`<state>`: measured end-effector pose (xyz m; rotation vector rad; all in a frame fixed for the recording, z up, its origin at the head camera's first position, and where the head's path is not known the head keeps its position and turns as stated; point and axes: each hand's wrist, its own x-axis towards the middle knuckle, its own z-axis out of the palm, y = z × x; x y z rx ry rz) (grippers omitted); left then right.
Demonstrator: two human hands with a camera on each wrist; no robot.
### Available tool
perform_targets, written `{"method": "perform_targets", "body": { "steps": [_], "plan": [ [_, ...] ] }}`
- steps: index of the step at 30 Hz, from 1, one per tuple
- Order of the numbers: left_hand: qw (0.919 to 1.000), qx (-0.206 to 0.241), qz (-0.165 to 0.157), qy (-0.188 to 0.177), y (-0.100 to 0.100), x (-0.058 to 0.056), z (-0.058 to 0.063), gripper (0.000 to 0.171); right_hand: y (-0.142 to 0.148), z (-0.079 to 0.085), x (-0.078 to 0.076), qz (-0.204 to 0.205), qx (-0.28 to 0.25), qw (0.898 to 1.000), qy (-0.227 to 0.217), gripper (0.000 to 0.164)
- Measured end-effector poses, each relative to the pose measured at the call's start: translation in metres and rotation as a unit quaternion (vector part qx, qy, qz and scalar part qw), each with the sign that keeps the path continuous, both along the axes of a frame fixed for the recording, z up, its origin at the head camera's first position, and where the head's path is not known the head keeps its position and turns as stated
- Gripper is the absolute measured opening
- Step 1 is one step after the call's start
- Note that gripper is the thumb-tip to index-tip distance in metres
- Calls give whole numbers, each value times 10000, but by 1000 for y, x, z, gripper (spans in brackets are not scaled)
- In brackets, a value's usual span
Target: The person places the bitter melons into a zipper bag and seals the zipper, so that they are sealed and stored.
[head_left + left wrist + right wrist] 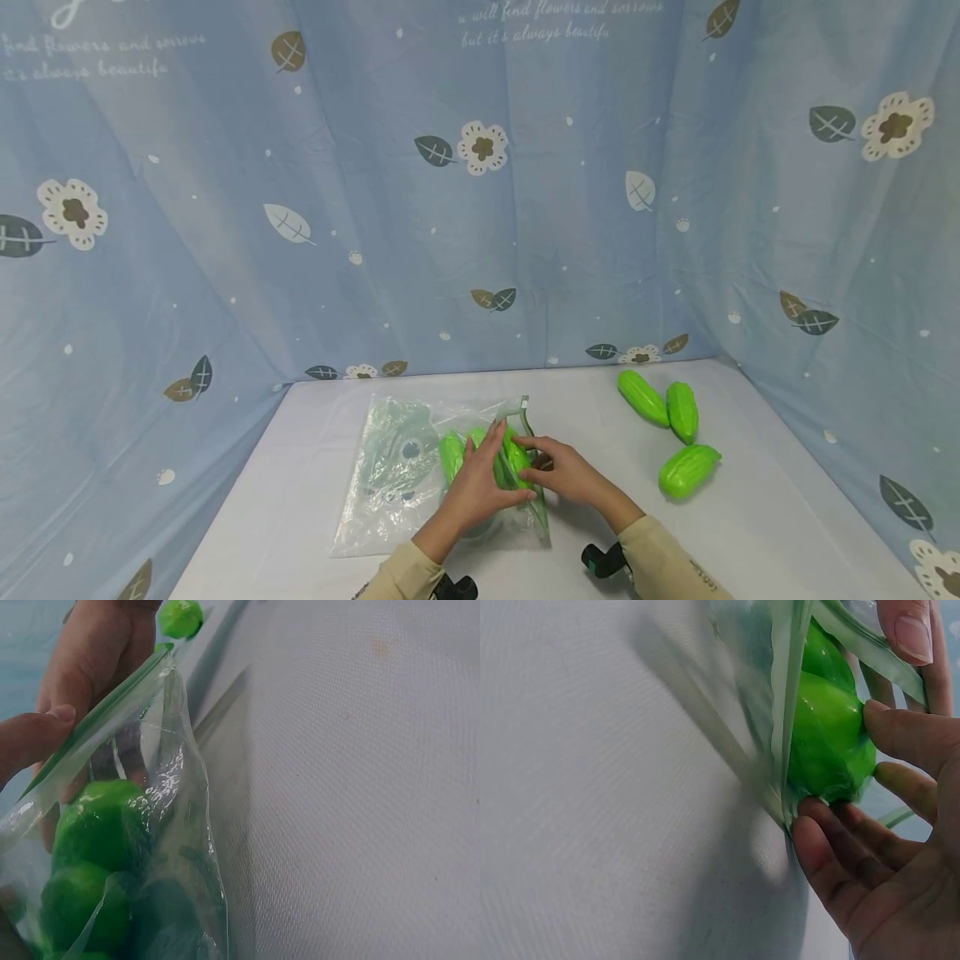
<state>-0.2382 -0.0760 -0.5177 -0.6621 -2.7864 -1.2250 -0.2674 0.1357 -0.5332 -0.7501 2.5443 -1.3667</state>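
A clear zip bag with a green closure strip lies on the table. Inside it, chubby bright green cucumbers sit side by side under the film. My left hand spans the bag near its mouth, its thumb over the closure strip and fingers behind, gripping the edge. At the opening, my right hand holds the end of a cucumber with its fingertips curled around it. In the left wrist view, the cucumbers show through the film.
Three more cucumbers lie at the right of the table: one at the back, one next to it and one nearer. A blue patterned curtain surrounds the white table at the back and sides.
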Motion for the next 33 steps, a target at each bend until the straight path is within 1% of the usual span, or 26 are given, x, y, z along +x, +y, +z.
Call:
{"method": "perform_targets", "body": {
  "steps": [3,13,18,22,28,33],
  "plan": [
    [10000,2,-14,13,0,0,-1,111,0,0,0,-23,40,10000,30,59],
    [9999,-77,-13,-146,-2,0,0,113,0,0,2,-28,-52,10000,-12,59],
    [9999,-121,-76,-52,-3,-1,-1,115,2,-1,2,-5,-87,10000,24,60],
    [9999,-60,-115,-62,-4,-2,0,114,4,-2,2,9,-92,9999,68,61],
    [9998,-26,-56,-197,-3,-1,0,112,9,-2,4,-22,-129,9999,45,60],
    [9998,-49,-43,-195,-3,-1,1,114,18,-1,7,-145,-130,9998,22,58]
  ]
}}
